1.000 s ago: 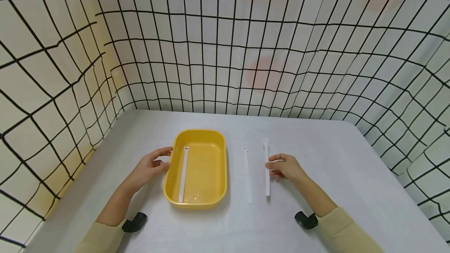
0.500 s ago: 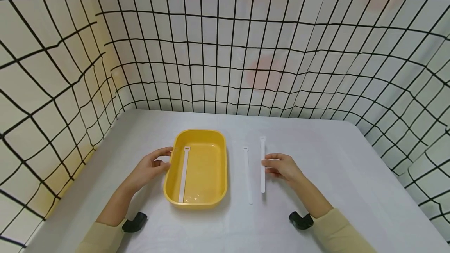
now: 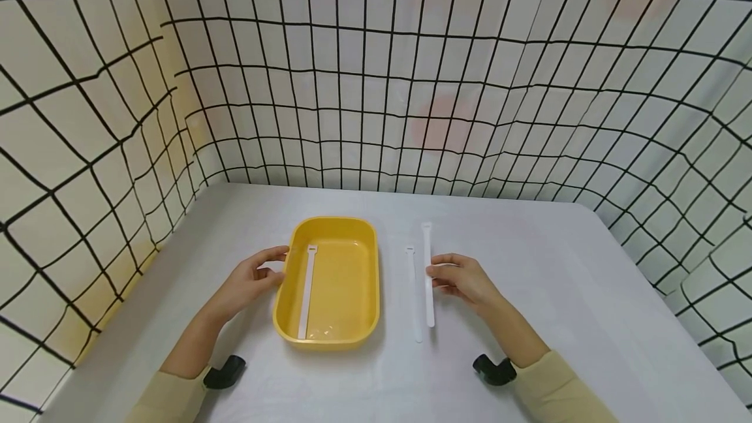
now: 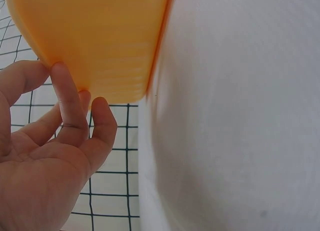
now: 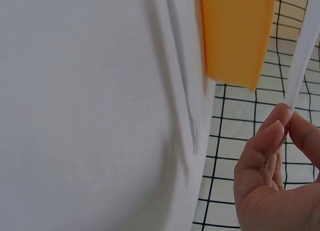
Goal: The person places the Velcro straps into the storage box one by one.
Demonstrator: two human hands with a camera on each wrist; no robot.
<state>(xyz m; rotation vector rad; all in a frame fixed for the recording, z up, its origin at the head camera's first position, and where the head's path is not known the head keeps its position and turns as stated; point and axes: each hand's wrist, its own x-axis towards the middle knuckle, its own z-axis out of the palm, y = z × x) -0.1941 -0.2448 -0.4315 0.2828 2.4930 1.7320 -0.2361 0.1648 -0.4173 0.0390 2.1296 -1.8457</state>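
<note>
Where the right hand (image 3: pixel 464 277) pinches, fingertips (image 5: pixel 272 134) flank a strap (image 3: pixel 427 248).

A black grid (image 3: pixel 387 76) is spanning the upper frame and curving down both sides, with a pale backdrop (image 3: pixel 376 51) showing through. Faint pink patches are tinting it at upper right and just right of center, while yellow is washing the left side. Below, a white-covered table (image 3: pixel 529 234) is filling the lower frame.
</note>
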